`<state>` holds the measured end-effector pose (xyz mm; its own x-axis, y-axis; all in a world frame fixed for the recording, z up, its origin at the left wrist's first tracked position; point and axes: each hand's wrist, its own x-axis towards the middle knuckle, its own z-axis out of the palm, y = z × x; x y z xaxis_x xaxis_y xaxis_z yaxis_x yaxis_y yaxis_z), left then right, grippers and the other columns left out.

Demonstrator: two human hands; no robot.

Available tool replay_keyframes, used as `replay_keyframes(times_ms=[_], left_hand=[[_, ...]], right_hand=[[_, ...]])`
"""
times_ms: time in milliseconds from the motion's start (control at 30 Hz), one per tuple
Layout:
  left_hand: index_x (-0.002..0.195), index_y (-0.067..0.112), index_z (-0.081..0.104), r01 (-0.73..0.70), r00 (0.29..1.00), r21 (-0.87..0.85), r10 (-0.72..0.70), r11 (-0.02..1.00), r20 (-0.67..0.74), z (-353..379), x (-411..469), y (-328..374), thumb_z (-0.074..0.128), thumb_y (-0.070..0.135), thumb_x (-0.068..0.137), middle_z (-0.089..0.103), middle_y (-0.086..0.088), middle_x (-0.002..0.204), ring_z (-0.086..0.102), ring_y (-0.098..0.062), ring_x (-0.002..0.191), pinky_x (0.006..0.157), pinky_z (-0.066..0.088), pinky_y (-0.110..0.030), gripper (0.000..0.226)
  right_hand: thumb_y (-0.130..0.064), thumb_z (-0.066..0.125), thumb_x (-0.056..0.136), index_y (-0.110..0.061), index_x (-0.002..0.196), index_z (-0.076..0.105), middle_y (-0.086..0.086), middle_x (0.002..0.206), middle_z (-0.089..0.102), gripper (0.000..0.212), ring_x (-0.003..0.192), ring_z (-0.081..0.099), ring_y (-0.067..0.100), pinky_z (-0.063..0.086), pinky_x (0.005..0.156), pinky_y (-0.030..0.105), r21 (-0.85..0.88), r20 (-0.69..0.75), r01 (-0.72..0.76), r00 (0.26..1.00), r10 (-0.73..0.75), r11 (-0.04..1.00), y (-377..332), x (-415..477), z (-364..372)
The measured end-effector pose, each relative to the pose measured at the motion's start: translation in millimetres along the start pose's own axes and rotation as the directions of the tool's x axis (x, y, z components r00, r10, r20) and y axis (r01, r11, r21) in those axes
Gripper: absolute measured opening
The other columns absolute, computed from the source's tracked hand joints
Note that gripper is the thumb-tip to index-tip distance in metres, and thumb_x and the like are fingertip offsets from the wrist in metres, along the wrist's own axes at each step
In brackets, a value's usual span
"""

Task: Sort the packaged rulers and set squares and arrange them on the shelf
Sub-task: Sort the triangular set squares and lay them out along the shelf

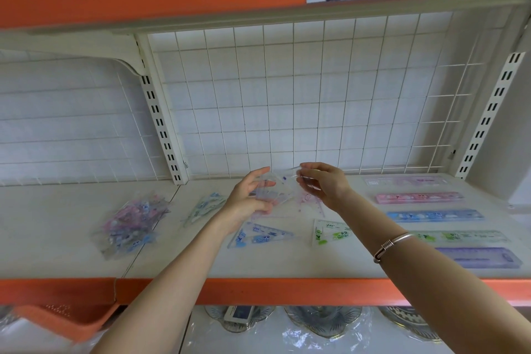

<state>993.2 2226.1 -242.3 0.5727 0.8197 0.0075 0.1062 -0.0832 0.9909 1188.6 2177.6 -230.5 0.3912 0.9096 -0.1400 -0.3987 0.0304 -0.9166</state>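
Above the middle of the shelf [287, 266], seen from the head camera, a clear packaged set square [277, 191] is held between both hands: the left hand [247, 201] is curled round its left edge, and its top corner is pinched by the right hand [324, 184]. A blue set square [258, 236] and a green set square [333, 234] are laid flat just below. A mixed pile [132, 224] is heaped at the left, and five packaged rulers [434, 215] are ranged at the right.

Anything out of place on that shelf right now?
Yes: the heap of packets at the left of the shelf lies jumbled, overlapping at all angles, while the rulers on the right lie parallel in a neat column. A green packet beside the heap sits askew.
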Motion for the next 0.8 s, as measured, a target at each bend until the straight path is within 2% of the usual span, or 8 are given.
replay_keyframes(times_ms=[167, 467, 667, 800], left_hand=[[0.133, 0.036, 0.047, 0.045, 0.995, 0.012, -0.046, 0.999, 0.088, -5.7, -1.9, -2.1, 0.060, -0.023, 0.077, 0.058, -0.002, 0.125, 0.071, -0.026, 0.094, 0.065, 0.053, -0.024, 0.083], [0.136, 0.038, 0.043, 0.112, 0.984, 0.059, -0.119, 0.992, 0.132, -16.6, -1.8, -5.9, 0.059, -0.025, 0.076, 0.059, -0.003, 0.123, 0.071, -0.024, 0.093, 0.070, 0.056, -0.027, 0.087], [0.139, 0.033, 0.041, 0.209, 0.933, 0.173, -0.249, 0.963, 0.260, -27.5, -8.0, -13.7, 0.059, -0.026, 0.076, 0.061, -0.005, 0.123, 0.070, -0.028, 0.096, 0.073, 0.059, -0.030, 0.088], [0.140, 0.030, 0.041, 0.191, 0.940, 0.221, -0.243, 0.956, 0.241, -27.5, -10.1, -18.2, 0.063, -0.023, 0.075, 0.061, -0.008, 0.122, 0.068, -0.025, 0.097, 0.075, 0.058, -0.028, 0.087]], right_hand=[[0.006, 0.066, 0.082, -0.002, 0.091, 0.067, 0.013, 0.083, 0.063, 0.012, 0.073, 0.060, 0.020, 0.058, 0.069, 0.025, -0.060, 0.019, 0.009, 1.000, -0.008, 0.998, 1.2, 2.9, 5.5], [0.012, 0.060, 0.084, 0.001, 0.086, 0.060, 0.016, 0.082, 0.062, 0.010, 0.070, 0.060, 0.024, 0.059, 0.063, 0.026, -0.020, -0.029, -0.012, 1.000, 0.012, 1.000, 3.2, 4.4, 8.2], [0.012, 0.058, 0.085, 0.002, 0.087, 0.060, 0.017, 0.081, 0.062, 0.010, 0.068, 0.061, 0.024, 0.059, 0.065, 0.027, 0.002, -0.053, -0.041, 0.998, 0.041, 0.999, 10.2, 6.8, 5.3], [0.012, 0.058, 0.085, 0.002, 0.087, 0.061, 0.016, 0.079, 0.062, 0.011, 0.068, 0.061, 0.025, 0.059, 0.066, 0.029, 0.003, -0.046, -0.055, 0.997, 0.055, 0.998, 14.0, 6.8, 6.6]])
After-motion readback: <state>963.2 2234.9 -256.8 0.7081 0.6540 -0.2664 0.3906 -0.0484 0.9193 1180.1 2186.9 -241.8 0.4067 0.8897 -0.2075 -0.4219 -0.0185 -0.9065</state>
